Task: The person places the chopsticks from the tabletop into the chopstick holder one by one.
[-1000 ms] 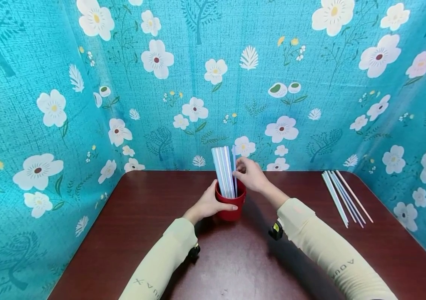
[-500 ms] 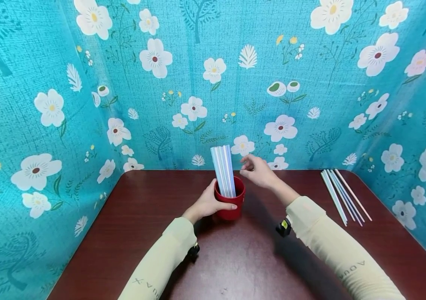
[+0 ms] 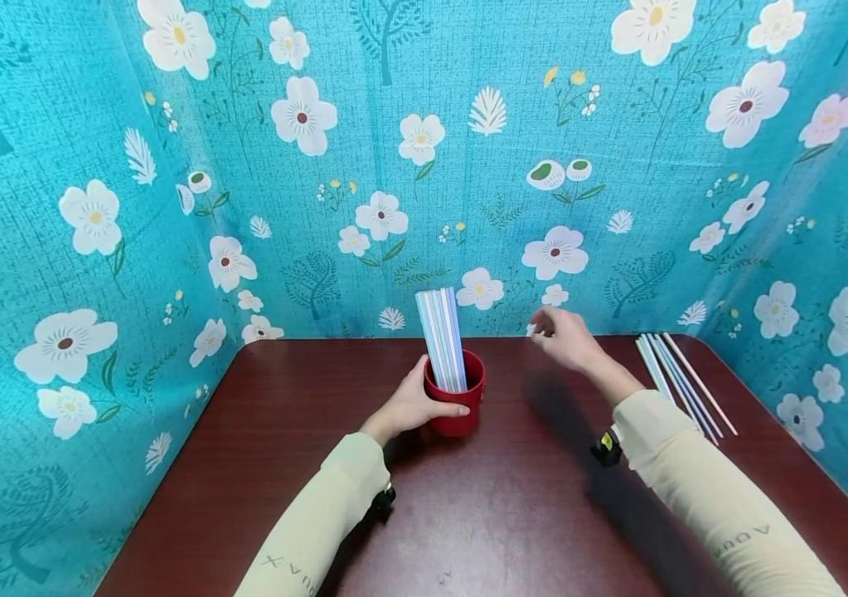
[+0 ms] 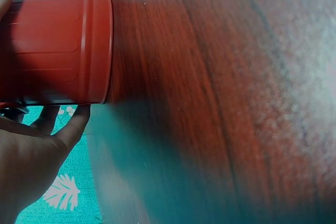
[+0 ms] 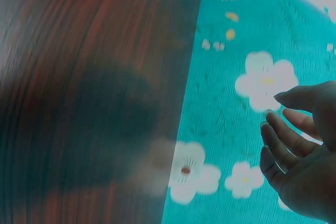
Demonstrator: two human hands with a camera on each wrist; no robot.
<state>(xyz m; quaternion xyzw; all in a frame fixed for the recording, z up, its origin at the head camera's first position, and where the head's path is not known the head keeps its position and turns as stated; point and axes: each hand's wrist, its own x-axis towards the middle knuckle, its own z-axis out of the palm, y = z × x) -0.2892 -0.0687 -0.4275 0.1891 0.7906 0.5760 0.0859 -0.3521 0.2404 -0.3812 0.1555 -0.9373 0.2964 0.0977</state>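
A red bucket (image 3: 457, 414) stands on the table, a bundle of pale blue and white sticks (image 3: 442, 340) leaning left inside it. My left hand (image 3: 414, 401) grips the bucket from its left side, the thumb across the front. In the left wrist view the bucket (image 4: 58, 48) lies between thumb and fingers of the hand (image 4: 37, 156). Away to the right of the bucket, my right hand (image 3: 571, 338) hangs above the table's back edge. The right wrist view shows that hand (image 5: 304, 150) with loosely bent fingers and nothing between them.
Several loose sticks (image 3: 680, 385) in pale blue, purple and pinkish tones lie at the back right of the dark red-brown table (image 3: 304, 414). A turquoise flowered cloth (image 3: 438, 207) hangs behind the table and along both sides.
The right hand released a bluish stick, which joined the bundle in the bucket, then moved off to the right towards the loose sticks. My left hand has kept its grip on the bucket.
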